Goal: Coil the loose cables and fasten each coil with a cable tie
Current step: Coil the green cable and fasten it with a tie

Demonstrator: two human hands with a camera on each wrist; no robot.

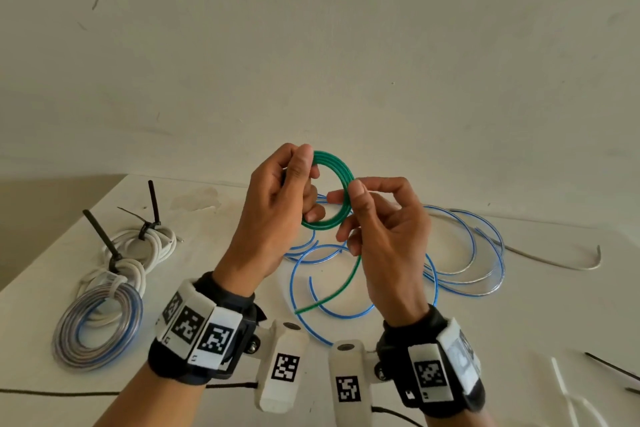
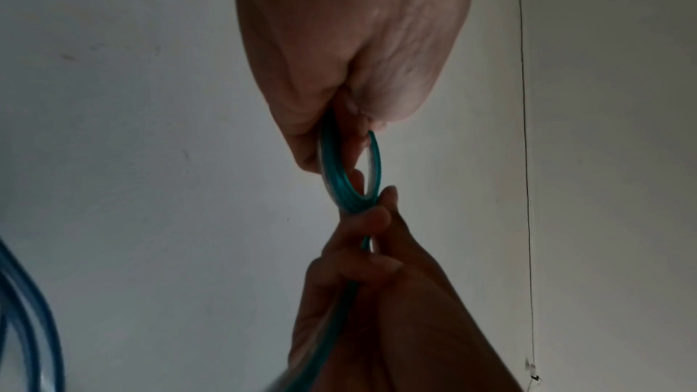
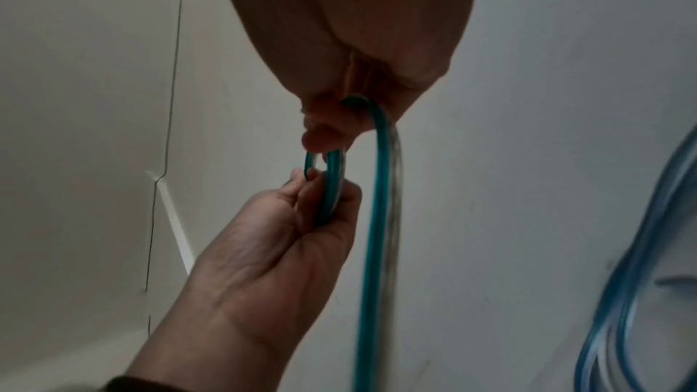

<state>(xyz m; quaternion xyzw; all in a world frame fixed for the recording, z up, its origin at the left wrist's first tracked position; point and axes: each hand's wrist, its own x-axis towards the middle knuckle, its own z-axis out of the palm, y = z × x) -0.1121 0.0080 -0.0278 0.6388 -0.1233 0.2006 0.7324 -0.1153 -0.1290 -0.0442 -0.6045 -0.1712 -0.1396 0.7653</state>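
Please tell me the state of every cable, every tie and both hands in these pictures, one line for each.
green cable: partly coiled, tail hanging loose
left hand: grips the green coil
right hand: pinches the green strand
blue cable: loose on the table
white coil: coiled, tied with black ties
clear-blue coil: coiled, tied
grey cable: loose

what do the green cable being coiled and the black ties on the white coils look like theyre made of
Green cable: seemingly a glossy, translucent plastic sheath; it shines and bends into smooth loops between the left hand and right hand. Its core cannot be seen.

Black cable ties: probably matte, stiff plastic such as nylon; their tails stand straight up from the white coiled cables.
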